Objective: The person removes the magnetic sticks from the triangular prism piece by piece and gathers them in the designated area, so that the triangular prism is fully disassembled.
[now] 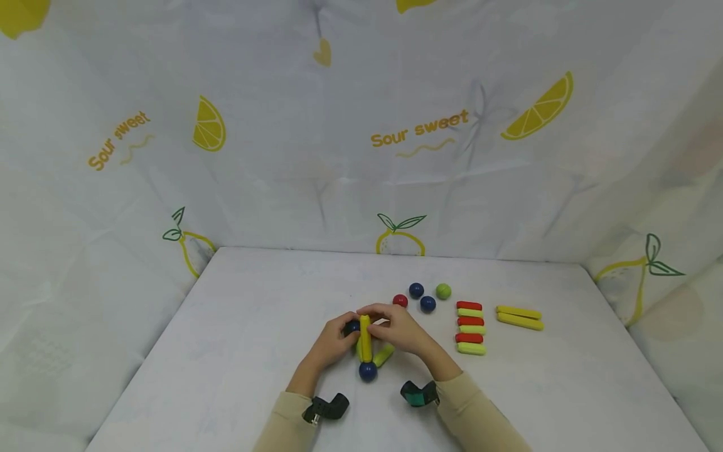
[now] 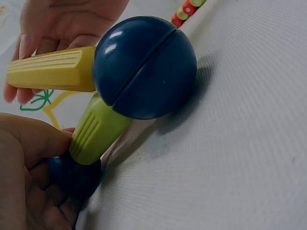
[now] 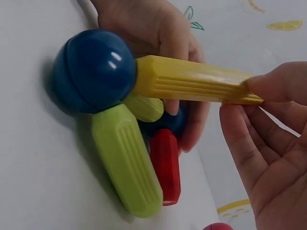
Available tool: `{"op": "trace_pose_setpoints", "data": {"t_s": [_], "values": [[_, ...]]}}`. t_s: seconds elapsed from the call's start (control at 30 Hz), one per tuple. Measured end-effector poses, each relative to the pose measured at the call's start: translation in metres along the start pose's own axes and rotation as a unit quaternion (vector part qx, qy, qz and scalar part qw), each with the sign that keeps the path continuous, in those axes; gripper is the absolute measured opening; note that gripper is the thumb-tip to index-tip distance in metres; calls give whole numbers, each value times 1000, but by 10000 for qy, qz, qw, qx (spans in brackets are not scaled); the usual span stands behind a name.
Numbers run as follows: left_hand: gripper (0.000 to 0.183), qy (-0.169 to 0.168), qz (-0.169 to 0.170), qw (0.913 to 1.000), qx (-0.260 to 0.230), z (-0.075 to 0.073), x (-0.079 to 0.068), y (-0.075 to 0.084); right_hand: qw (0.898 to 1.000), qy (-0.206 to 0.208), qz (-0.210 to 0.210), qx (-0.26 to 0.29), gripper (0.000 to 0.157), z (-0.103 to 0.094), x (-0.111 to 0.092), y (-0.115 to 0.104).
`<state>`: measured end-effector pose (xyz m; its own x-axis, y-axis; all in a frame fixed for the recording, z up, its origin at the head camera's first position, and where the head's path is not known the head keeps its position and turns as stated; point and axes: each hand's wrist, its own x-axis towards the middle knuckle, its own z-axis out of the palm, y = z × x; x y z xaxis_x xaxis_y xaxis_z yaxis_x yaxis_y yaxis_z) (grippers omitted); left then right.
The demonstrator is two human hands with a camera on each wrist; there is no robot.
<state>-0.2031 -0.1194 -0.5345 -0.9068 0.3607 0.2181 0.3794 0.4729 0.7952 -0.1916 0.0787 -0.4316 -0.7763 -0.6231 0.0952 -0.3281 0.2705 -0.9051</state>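
A blue ball sits on the table with a yellow stick standing up from it. My right hand pinches that stick's top end between thumb and fingers. Two light green sticks also meet this ball; one green stick points free along the table. The other green stick runs to a second blue ball, around which my left hand curls its fingers, thumb at the stick's end. From that second ball extends a red stick, hidden in the head view.
Right of the hands lies a column of alternating red and green sticks. Two yellow sticks lie farther right. Behind the right hand are a red ball, two blue balls and a green ball. A printed curtain hangs behind the table.
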Motion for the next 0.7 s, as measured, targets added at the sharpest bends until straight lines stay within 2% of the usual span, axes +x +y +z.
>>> {"op": "trace_pose_setpoints", "data": {"t_s": [0.1,0.27,0.4,0.7], "values": [[23,16,37,10000,-36,1,0,-1,10000,-86,27,23,29,-4,0,1],[23,28,93,9999,-72,1,0,-1,10000,19,-26,-19,26,-3,3,23],[25,27,113,9999,-76,0,0,-1,9998,204,-69,-3,25,-2,3,37],[26,15,177,9998,-133,-1,0,-2,9956,854,128,360,28,1,-5,45]]}}
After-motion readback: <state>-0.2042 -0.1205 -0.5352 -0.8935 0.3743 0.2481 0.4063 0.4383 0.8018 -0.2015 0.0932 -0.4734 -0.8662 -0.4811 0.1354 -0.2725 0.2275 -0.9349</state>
